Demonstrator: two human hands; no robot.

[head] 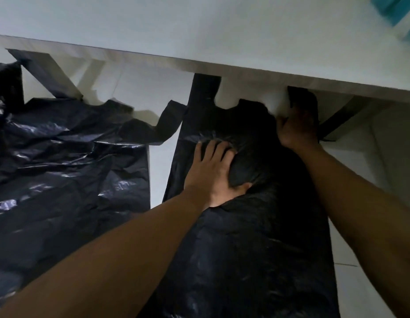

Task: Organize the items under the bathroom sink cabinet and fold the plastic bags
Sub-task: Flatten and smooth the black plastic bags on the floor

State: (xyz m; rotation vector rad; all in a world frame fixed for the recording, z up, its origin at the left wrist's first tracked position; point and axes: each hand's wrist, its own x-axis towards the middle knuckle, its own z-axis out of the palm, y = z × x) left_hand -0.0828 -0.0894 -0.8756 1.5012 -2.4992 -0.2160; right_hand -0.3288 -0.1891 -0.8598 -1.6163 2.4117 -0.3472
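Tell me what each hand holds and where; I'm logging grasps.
Right hand grips the black bag by its right handle; left hand only presses the bag's middle.

Open passage: narrow strip of bare floor point(157, 180) between the left black bag point(62, 168) and the right black bag point(256, 244), and more floor to the right of the right bag. Obstacles: white ledge point(222, 65) overhanging the far ends of both bags, handles reaching beneath it; dark diagonal brace point(337, 120) under the ledge, just beside the right hand point(295, 127) gripping a handle. Middle of the right bag occupied by the left hand point(211, 171), pressed flat.
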